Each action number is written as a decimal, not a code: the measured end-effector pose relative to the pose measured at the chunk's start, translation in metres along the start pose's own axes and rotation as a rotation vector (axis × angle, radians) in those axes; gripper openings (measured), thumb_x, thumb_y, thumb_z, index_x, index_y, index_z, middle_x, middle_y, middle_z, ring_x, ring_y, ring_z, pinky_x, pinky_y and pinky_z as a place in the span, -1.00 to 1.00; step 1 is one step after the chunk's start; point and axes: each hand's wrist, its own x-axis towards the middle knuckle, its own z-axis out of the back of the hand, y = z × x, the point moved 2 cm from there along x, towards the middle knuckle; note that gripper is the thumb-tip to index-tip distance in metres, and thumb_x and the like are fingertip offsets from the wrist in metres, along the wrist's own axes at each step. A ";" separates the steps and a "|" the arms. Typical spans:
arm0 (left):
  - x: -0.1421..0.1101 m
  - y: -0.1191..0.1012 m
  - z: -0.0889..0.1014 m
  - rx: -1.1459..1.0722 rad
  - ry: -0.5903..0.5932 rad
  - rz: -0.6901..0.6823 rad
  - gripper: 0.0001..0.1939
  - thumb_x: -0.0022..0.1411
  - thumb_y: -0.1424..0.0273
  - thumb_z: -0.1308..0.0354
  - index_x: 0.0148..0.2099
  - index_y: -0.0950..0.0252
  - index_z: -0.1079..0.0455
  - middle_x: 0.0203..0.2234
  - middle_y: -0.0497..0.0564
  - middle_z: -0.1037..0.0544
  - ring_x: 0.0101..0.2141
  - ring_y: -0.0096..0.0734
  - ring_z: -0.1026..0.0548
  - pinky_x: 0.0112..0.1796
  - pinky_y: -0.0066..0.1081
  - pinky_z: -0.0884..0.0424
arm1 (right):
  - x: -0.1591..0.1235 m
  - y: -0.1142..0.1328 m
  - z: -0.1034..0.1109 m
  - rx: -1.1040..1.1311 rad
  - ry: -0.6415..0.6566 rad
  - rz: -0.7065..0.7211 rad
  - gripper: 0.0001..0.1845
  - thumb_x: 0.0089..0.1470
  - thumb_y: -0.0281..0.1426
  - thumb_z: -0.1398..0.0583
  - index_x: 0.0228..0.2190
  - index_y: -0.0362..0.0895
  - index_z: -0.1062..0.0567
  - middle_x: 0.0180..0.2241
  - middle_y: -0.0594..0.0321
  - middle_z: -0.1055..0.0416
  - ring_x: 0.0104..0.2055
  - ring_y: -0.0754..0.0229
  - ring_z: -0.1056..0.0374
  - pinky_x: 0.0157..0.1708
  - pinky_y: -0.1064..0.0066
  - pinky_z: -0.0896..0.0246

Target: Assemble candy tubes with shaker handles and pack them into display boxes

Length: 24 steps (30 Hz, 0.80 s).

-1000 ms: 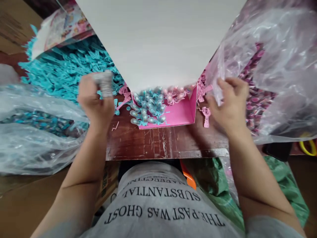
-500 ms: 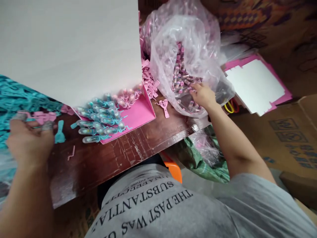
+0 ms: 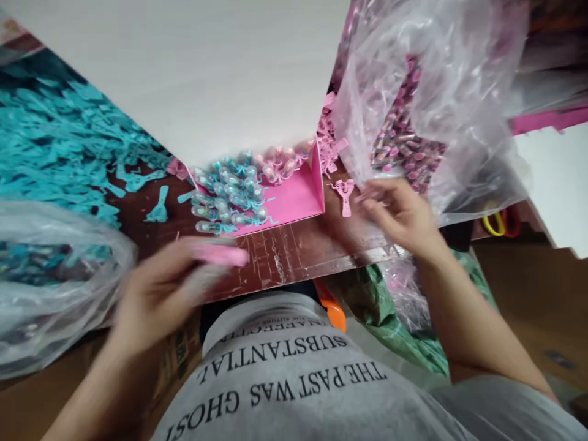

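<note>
My left hand [image 3: 156, 288], smeared by motion, pinches a pink plastic piece [image 3: 223, 255] over the table's front edge. Left of the white-and-pink box's mouth, my right hand's counterpart is far off: my right hand [image 3: 404, 217] is closed in a pinch near the plastic bag of small pink-ended capsules [image 3: 407, 153]. Something small and pinkish shows at its fingertips, too blurred to name. Beside those fingertips lies a pink Y-shaped plastic piece [image 3: 345, 198]. Between my hands, the pink-lined box [image 3: 301, 193] holds teal pieces with clear capsules [image 3: 239, 193] and similar pink ones [image 3: 280, 164].
Loose teal plastic pieces [image 3: 68, 135] are heaped at the left, with a single teal piece [image 3: 158, 207] apart from them. A clear bag [image 3: 68, 324] stands nearer. White-and-pink card sheets [image 3: 555, 177] and yellow scissor-like handles [image 3: 493, 223] are at the right.
My left hand has moved right, away from the teal heap, carrying the pink piece. My right hand has come out of the capsule bag toward the table's middle. The view has shifted left.
</note>
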 end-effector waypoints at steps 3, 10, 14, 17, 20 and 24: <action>0.027 -0.012 -0.075 -0.316 0.218 -0.018 -0.84 0.41 0.28 -0.28 -0.10 0.06 -0.72 -0.20 -0.03 -0.74 -0.20 -0.29 -0.68 -0.14 -0.32 -0.59 | -0.015 0.055 -0.048 0.323 0.236 0.060 -0.71 0.33 -0.23 -0.31 0.04 -0.01 -0.60 -0.05 0.16 -0.67 -0.07 0.12 -0.63 -0.03 0.22 -0.58; 0.053 -0.013 -0.111 -0.416 0.310 -0.119 -0.78 0.45 0.34 -0.22 -0.16 0.16 -0.72 -0.34 0.00 -0.67 -0.33 -0.42 -0.57 -0.24 -0.43 -0.50 | -0.019 0.075 -0.058 0.309 0.289 0.174 -0.74 0.34 -0.29 -0.32 0.03 0.03 -0.66 -0.06 0.22 -0.69 -0.05 0.17 -0.64 0.02 0.26 -0.58; 0.052 -0.014 -0.113 -0.305 0.276 -0.206 -0.77 0.47 0.40 -0.18 -0.12 0.17 -0.70 -0.28 0.02 -0.68 -0.25 -0.38 -0.60 -0.18 -0.39 -0.52 | -0.021 0.075 -0.053 0.248 0.291 0.231 -0.78 0.37 -0.30 -0.28 0.02 0.03 -0.63 -0.05 0.23 -0.69 -0.03 0.19 -0.62 0.02 0.29 -0.56; 0.049 -0.009 -0.123 -0.092 0.184 -0.293 -0.75 0.49 0.42 -0.13 -0.10 0.21 -0.68 -0.20 0.05 -0.69 -0.20 -0.32 -0.64 -0.17 -0.36 -0.54 | -0.026 0.072 -0.062 0.183 0.294 0.192 -0.81 0.38 -0.26 -0.27 -0.04 0.00 -0.62 -0.07 0.21 -0.69 -0.06 0.17 -0.62 0.00 0.27 -0.56; 0.044 -0.001 -0.133 0.072 0.060 -0.389 -0.75 0.48 0.45 -0.11 -0.05 0.25 -0.66 -0.10 0.10 -0.71 -0.13 -0.26 -0.67 -0.15 -0.34 -0.57 | -0.035 0.067 -0.077 0.250 0.251 -0.069 -0.70 0.35 -0.09 -0.28 -0.11 -0.05 -0.60 -0.26 0.21 -0.68 -0.30 0.19 -0.60 -0.25 0.33 -0.56; 0.042 0.004 -0.140 0.148 0.033 -0.400 -0.72 0.48 0.46 -0.10 0.05 0.23 -0.63 -0.06 0.09 -0.71 -0.09 -0.24 -0.67 -0.13 -0.33 -0.58 | -0.041 0.064 -0.081 0.359 0.276 -0.366 -0.51 0.28 0.10 -0.27 -0.23 -0.10 -0.58 -0.47 0.29 -0.59 -0.53 0.25 -0.49 -0.49 0.42 -0.40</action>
